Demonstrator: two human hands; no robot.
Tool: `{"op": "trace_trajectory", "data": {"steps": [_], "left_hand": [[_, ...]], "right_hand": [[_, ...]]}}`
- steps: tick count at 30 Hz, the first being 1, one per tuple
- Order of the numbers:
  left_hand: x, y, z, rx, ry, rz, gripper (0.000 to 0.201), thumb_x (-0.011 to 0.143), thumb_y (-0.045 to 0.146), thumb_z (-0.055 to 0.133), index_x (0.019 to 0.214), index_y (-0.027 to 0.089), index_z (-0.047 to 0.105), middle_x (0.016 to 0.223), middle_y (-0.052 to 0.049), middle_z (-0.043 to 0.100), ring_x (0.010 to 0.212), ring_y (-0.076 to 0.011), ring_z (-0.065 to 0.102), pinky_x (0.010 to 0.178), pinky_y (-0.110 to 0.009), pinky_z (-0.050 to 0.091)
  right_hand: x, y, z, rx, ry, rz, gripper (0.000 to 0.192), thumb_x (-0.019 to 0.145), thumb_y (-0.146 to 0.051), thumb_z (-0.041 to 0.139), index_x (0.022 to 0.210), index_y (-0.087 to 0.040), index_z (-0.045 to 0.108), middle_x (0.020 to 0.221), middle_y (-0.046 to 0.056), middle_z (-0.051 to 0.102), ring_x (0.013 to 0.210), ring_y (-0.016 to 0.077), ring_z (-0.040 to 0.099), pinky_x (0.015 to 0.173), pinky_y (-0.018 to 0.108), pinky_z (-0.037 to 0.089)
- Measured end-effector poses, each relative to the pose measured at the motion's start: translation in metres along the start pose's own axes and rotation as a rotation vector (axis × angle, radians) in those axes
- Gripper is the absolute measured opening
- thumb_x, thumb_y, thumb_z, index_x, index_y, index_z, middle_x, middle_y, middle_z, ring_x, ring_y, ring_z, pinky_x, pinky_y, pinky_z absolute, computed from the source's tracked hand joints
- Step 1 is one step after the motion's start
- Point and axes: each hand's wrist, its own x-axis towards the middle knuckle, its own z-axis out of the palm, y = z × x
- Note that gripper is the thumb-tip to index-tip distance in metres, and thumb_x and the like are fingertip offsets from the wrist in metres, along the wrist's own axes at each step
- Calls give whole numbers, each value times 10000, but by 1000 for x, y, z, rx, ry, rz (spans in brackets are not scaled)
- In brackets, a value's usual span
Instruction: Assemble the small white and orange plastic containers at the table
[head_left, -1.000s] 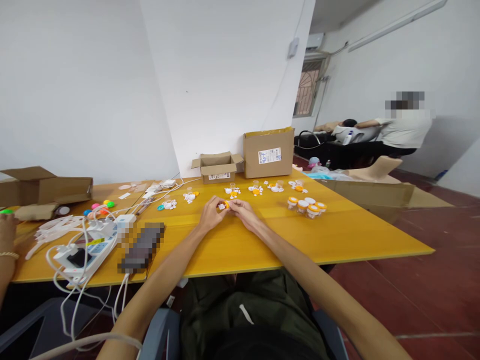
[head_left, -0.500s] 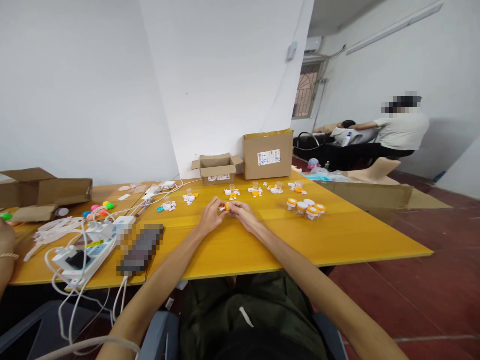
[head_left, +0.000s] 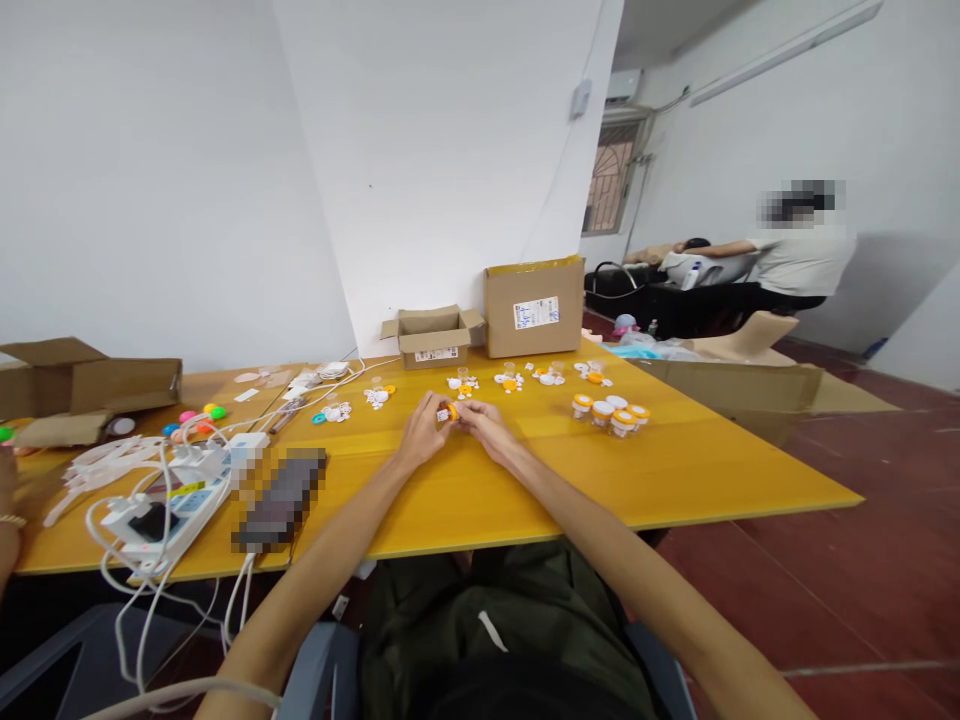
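Over the middle of the yellow table, my left hand [head_left: 425, 430] is closed around a small clear jar with an orange lid [head_left: 451, 412], with white bits showing inside. From the other side my right hand [head_left: 485, 428] grips the orange lid end with its fingertips; part of the jar is hidden by the fingers. To the right stands a group of similar jars [head_left: 622, 418] with orange or white lids. Beyond my hands, piles of small white parts [head_left: 463, 383] lie with orange rings and clear cups.
Open cardboard box [head_left: 433, 338] and taller carton [head_left: 533, 308] stand at the back. On the left are a power strip [head_left: 187, 510] with tangled cables, a phone [head_left: 283, 498], coloured balls [head_left: 202, 420] and another person's arm [head_left: 7, 520]. A person [head_left: 802, 255] sits far right.
My hands stay in place around the jar, which has turned slightly so more of its white contents shows. The view has shifted a little; the arm at far left has moved slightly.
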Motion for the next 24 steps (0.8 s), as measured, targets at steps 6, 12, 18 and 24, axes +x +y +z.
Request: {"op": "trace_trajectory", "data": {"steps": [6,12,18,24], "left_hand": [[0,-1,5,-30,34,-82,366,740,261,760,1055,219,576,991,-36,634,934,-210,624,825,-346,518],[3,0,3,-22,47,-182,140,781,318,718,827,211,642,805,-7,643,751,-166,613,714,-294,511],[4,-1,1,-51,48,-167,117,754,272,725,822,205,658,799,-5,657,721,-156,607,684,-280,504],[5,2,-1,-52,40,-173,106,750,248,716,822,197,657,814,-9,669,727,-152,609,681,-271,498]], "right_hand": [[1,1,-1,41,31,-7,416,454,-495,890,651,-195,679,657,-11,641,643,129,558,666,278,460],[1,2,-1,41,20,-28,412,449,-486,892,652,-191,686,675,0,657,678,140,575,730,297,474],[1,1,-1,46,25,1,421,419,-473,906,666,-199,702,697,1,673,678,139,591,729,302,495],[5,6,-5,23,6,-10,374,483,-441,895,691,-193,708,720,16,691,693,149,608,750,316,495]]}}
